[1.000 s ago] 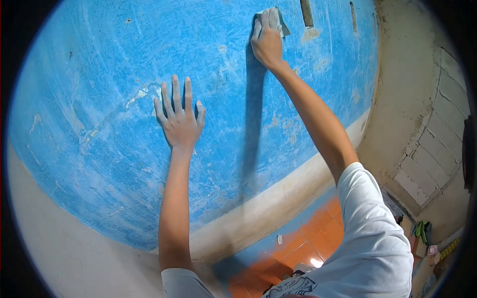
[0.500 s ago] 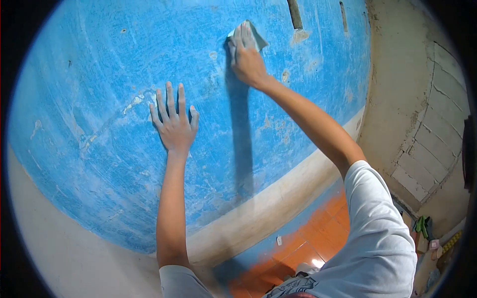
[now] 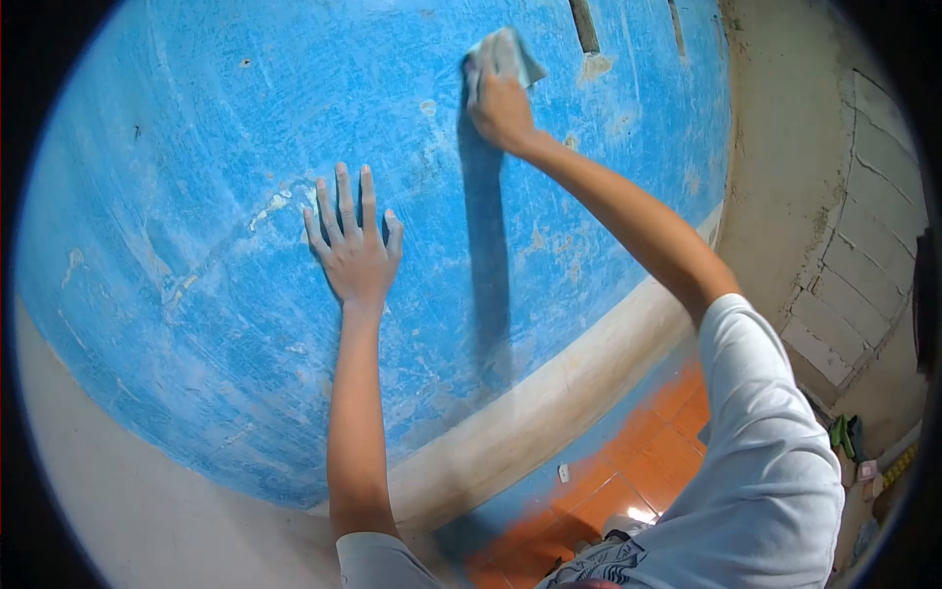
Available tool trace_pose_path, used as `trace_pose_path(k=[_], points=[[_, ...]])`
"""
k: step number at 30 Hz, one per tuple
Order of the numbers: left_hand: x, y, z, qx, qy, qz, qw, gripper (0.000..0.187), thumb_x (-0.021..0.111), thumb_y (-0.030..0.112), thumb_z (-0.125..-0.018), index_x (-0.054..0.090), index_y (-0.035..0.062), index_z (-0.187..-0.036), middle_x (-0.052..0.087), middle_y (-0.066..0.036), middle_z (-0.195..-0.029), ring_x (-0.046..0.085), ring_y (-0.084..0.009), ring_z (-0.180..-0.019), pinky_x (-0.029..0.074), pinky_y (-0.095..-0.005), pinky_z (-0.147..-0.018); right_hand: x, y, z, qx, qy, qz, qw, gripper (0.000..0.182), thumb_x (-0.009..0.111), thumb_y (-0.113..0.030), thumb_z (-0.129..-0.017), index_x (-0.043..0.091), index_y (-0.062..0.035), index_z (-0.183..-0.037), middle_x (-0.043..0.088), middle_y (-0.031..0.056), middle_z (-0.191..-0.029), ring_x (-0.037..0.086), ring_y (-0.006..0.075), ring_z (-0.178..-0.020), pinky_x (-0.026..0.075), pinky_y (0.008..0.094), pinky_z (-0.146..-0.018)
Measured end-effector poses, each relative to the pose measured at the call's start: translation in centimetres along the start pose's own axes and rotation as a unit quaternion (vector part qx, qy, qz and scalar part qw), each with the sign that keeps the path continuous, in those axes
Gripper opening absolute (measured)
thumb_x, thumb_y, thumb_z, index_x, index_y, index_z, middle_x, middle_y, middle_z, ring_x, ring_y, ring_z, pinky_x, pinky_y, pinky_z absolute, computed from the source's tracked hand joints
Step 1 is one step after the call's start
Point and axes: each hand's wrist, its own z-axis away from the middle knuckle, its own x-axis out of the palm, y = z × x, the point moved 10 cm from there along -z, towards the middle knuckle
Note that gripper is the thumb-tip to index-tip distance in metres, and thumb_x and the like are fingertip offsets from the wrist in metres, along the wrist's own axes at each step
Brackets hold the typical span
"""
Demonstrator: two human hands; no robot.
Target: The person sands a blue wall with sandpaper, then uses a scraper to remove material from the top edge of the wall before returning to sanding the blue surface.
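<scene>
My left hand [image 3: 359,257] lies flat on the scuffed blue wall [image 3: 226,324], fingers spread, nothing in it. Just left of its fingertips runs a chipped pale crack. Higher and to the right, my right hand [image 3: 499,100] presses a pale grey-green sheet of sandpaper [image 3: 532,71] against the paint. The fingers lie over the sheet and hide much of it; a corner sticks out at the right. Greyish dust coats the fingers of both hands.
Two narrow slots, one of them a dark slot [image 3: 584,25], cut into the wall's top right. A whitish band [image 3: 549,393] runs along its bottom above an orange tiled floor [image 3: 643,442]. At right stands a beige wall [image 3: 785,147]; assorted items, including a green object [image 3: 839,435], lie near its foot.
My right hand has slid the sandpaper a little up and to the right across the wall. My left hand has shifted slightly right, still flat. The view has moved a little.
</scene>
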Motion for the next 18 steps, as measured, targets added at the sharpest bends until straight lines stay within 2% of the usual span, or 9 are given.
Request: trace_pose_path(k=[1, 3, 6, 9, 10, 13, 14, 17, 18], points=[[0.0, 0.0, 0.0, -0.001, -0.004, -0.003, 1.0, 0.063, 0.05, 0.039, -0.103, 0.036, 0.0266, -0.164, 0.033, -0.002, -0.17, 0.032, -0.03, -0.155, 0.025, -0.0546, -0.126, 0.4, -1.4, 1.4, -0.051, -0.044, 0.019, 0.998, 0.059, 0.044, -0.018, -0.108, 0.029, 0.017, -0.152, 0.025, 0.0454, -0.158, 0.026, 0.0584, -0.149, 0.032, 0.0551, -0.123], [0.0, 0.0, -0.2, -0.001, 0.007, -0.002, 1.0, 0.063, 0.05, 0.039, -0.103, 0.036, 0.0267, -0.164, 0.033, -0.002, -0.17, 0.032, -0.03, -0.155, 0.025, -0.0546, -0.126, -0.1, -1.0, 1.2, -0.115, -0.062, 0.028, 0.991, 0.058, 0.044, -0.019, -0.108, 0.031, 0.0173, -0.151, 0.026, 0.0458, -0.157, 0.026, 0.0591, -0.149, 0.032, 0.0563, -0.122], [0.0, 0.0, -0.1, 0.001, 0.006, 0.002, 1.0, 0.064, 0.052, 0.039, -0.103, 0.036, 0.0267, -0.164, 0.033, -0.002, -0.17, 0.033, -0.0302, -0.155, 0.025, -0.0546, -0.126, -1.4, 2.8, -1.9, -0.025, -0.003, 0.001, 1.0, 0.058, 0.045, -0.02, -0.108, 0.032, 0.0171, -0.151, 0.028, 0.0442, -0.158, 0.027, 0.0569, -0.15, 0.03, 0.0566, -0.123], [-0.2, 0.0, 0.0, -0.002, 0.0, 0.004, 1.0, 0.065, 0.054, 0.038, -0.102, 0.036, 0.0266, -0.164, 0.034, -0.002, -0.17, 0.033, -0.0304, -0.155, 0.025, -0.0547, -0.126, 1.8, -0.3, 0.8, -0.076, -0.043, 0.106, 0.991, 0.058, 0.046, -0.02, -0.107, 0.034, 0.0152, -0.151, 0.03, 0.0407, -0.159, 0.028, 0.0524, -0.151, 0.029, 0.0555, -0.124], [-0.2, 0.0, -0.1, -0.004, 0.003, 0.007, 1.0, 0.066, 0.055, 0.037, -0.101, 0.036, 0.0265, -0.164, 0.034, -0.002, -0.17, 0.033, -0.0304, -0.155, 0.025, -0.0547, -0.126, 0.5, -2.0, 1.9, -0.061, -0.031, 0.003, 0.998, 0.056, 0.046, -0.02, -0.107, 0.035, 0.0154, -0.15, 0.031, 0.041, -0.158, 0.03, 0.0531, -0.149, 0.029, 0.0565, -0.123], [-0.2, 0.0, -0.1, 0.001, 0.014, 0.016, 1.0, 0.066, 0.055, 0.037, -0.101, 0.036, 0.0265, -0.164, 0.034, -0.002, -0.17, 0.033, -0.0304, -0.155, 0.025, -0.0546, -0.126, -1.1, 0.4, 0.0, -0.069, -0.035, 0.006, 0.997, 0.054, 0.047, -0.02, -0.108, 0.038, 0.0142, -0.15, 0.032, 0.0405, -0.157, 0.03, 0.0564, -0.147, 0.033, 0.0537, -0.122], [-0.1, 0.0, -0.1, 0.001, 0.01, 0.002, 1.0, 0.066, 0.054, 0.038, -0.101, 0.036, 0.0266, -0.164, 0.033, -0.002, -0.17, 0.033, -0.0302, -0.154, 0.025, -0.0545, -0.126, -1.7, 1.9, -1.3, -0.019, 0.0, -0.004, 1.0, 0.056, 0.048, -0.019, -0.108, 0.037, 0.0132, -0.151, 0.03, 0.0404, -0.159, 0.03, 0.0564, -0.147, 0.032, 0.0545, -0.122], [-0.1, -0.1, -0.1, -0.002, 0.004, 0.007, 1.0, 0.066, 0.055, 0.039, -0.101, 0.036, 0.0265, -0.164, 0.034, -0.002, -0.17, 0.033, -0.0302, -0.154, 0.025, -0.0545, -0.126, -0.6, 0.6, -0.4, -0.001, 0.032, 0.055, 0.998, 0.056, 0.049, -0.019, -0.107, 0.036, 0.0113, -0.152, 0.031, 0.0393, -0.159, 0.034, 0.0529, -0.147, 0.034, 0.0526, -0.122], [-0.1, -0.1, 0.0, -0.002, 0.0, 0.002, 1.0, 0.066, 0.055, 0.039, -0.101, 0.036, 0.0264, -0.164, 0.034, -0.002, -0.17, 0.033, -0.0302, -0.154, 0.025, -0.0545, -0.126, 0.5, -0.6, 1.1, -0.058, 0.0, 0.076, 0.995, 0.056, 0.048, -0.018, -0.107, 0.035, 0.0128, -0.152, 0.032, 0.0376, -0.16, 0.033, 0.0522, -0.149, 0.032, 0.0521, -0.123]])
